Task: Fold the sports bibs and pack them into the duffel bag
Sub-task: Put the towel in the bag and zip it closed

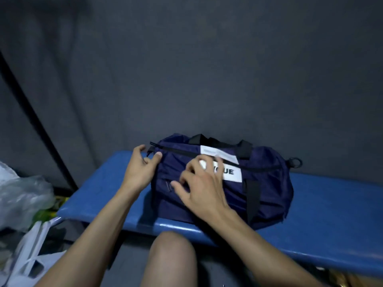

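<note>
Both forearms bare, reaching forward from lower frame, converging slightly. Left hand [143,166] palm turned inward, fingers loosely curled, thumb and index apart with tips near each other; whether they pinch anything cannot be told. Right hand [201,183] palm down, back of hand to camera, fingers spread and bent at the knuckles, tips pressing down. One bare knee [172,257] raised between the two arms, low centre

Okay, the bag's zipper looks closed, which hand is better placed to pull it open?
Probably the left hand: its fingers hover right by the zipper pull at the duffel bag's left end. The right hand rests spread on the bag's front, well placed to steady it.
</note>
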A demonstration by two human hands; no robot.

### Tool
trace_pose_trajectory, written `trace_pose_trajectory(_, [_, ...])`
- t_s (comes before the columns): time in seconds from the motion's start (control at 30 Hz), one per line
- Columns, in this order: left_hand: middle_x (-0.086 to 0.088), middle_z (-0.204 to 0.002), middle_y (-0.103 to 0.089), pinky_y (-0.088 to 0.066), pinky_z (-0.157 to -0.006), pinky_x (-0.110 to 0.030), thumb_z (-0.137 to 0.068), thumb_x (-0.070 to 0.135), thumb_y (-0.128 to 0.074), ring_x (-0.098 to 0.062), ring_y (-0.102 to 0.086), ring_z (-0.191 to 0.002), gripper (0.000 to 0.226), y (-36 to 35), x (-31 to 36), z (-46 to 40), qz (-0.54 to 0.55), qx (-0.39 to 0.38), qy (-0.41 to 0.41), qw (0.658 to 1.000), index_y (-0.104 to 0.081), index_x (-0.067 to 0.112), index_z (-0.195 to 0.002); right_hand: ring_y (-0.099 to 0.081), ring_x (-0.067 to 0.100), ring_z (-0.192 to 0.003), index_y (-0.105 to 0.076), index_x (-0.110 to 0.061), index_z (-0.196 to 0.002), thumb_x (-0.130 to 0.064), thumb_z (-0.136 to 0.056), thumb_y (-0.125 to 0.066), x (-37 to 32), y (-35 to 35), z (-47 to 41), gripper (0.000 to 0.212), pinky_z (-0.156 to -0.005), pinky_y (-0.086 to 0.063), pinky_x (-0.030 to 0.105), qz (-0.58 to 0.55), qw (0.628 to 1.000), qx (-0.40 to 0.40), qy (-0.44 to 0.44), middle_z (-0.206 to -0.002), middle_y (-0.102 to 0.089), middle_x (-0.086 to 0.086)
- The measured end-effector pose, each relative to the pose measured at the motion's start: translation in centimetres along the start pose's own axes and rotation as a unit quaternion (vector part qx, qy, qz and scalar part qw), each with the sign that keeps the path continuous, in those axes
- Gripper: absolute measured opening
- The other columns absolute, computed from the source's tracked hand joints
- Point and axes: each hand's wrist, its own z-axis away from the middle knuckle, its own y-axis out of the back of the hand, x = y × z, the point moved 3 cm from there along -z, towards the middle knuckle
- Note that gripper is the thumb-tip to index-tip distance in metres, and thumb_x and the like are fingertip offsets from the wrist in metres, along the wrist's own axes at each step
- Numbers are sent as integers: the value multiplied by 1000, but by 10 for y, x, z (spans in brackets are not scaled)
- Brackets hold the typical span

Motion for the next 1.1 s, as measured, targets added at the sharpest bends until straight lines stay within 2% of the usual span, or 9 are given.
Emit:
trace_pose_trajectory(0.1, [4, -64, -50, -40, -57, -27, -101, 30, -59, -9, -47, -55, 46, -3, -3, 1, -7, 9, -16, 1000, -42, 16, -141, -49, 25, -99, -70, -26, -77, -62, -81, -63, -31, -13, 5, 37, -90, -30, 45, 40, 999, -9, 16, -94, -58, -6])
trace_pose_trajectory(0.2, [4, -63, -47, -36, -53, -23, -102, 29, -56, -9, -44, -54, 40, -4, -2, 3, -17, 12, -15, 1000, -44, 18, -139, -50, 25, -94, -71, -25, -76, -58, -78, -73, -37, -21, 4, 33, -83, -29, 42, 34, 998, -33, -35, -89, -61, -6])
trace_pose_trajectory(0.43, [3, -67, -47, -38, -57, -26, -103, 25, -55, -12, -47, -60, 31, -6, -2, 5, -6, 22, -13, 1000, -48, 18, -132, -48, 22, -107, -70, -28, -90, -56, -93, -58, -45, -21, 4, 31, -89, -30, 42, -48, 988, -51, -141, -102, -66, -7])
trace_pose_trajectory(0.63, [3, -62, -45, -37, -54, -25, -102, 22, -55, -11, -43, -55, 23, -3, 0, 8, -19, 28, -30, 999, -48, 24, -124, -53, 21, -104, -59, -29, -73, -46, -87, -63, -31, -15, 2, 22, -93, -37, 40, -121, 968, -93, -199, -87, -72, -7])
trace_pose_trajectory(0.8, [-1, -63, -50, -42, -63, -35, -100, 20, -58, -17, -47, -58, 21, 5, -3, 1, -44, 51, -45, 997, -50, 22, -119, -58, 25, -99, -56, -26, -66, -37, -80, -64, 29, 27, 11, 20, -89, -41, 35, -12, 973, -131, -189, -88, -73, -3])
trace_pose_trajectory(0.9, [-2, -64, -52, -41, -63, -36, -99, 20, -59, -18, -49, -60, 20, 2, -1, -1, -79, 45, -60, 994, -52, 18, -118, -65, 17, -82, -61, -23, -62, -34, -74, -70, 81, 51, 25, 18, -80, -51, 32, -50, 957, -146, -246, -73, -71, -8])
trace_pose_trajectory(0.97, [-2, -70, -56, -43, -65, -38, -99, 21, -59, -22, -53, -66, 20, -1, 4, -3, -107, 43, -69, 991, -54, 15, -117, -61, 2, -61, -67, -22, -60, -30, -73, -77, 104, 60, 32, 18, -66, -50, 27, -138, 947, -162, -241, -58, -66, -14])
trace_pose_trajectory(1.03, [-6, -89, -64, -48, -78, -43, -99, 22, -58, -30, -59, -87, 20, -2, 12, -5, -182, 50, -97, 977, -56, 14, -117, -53, -3, -53, -70, -21, -61, -27, -80, -81, 123, 68, 37, 23, -59, -44, 20, -226, 938, -153, -215, -58, -66, -11])
trace_pose_trajectory(1.1, [-12, -113, -60, -44, -92, -48, -99, 23, -58, -37, -53, -108, 22, -8, 28, -6, -287, 71, -160, 942, -57, 14, -119, -51, 1, -56, -69, -18, -64, -26, -86, -77, 152, 79, 41, 25, -57, -41, 20, -265, 938, -31, -219, -61, -65, -4])
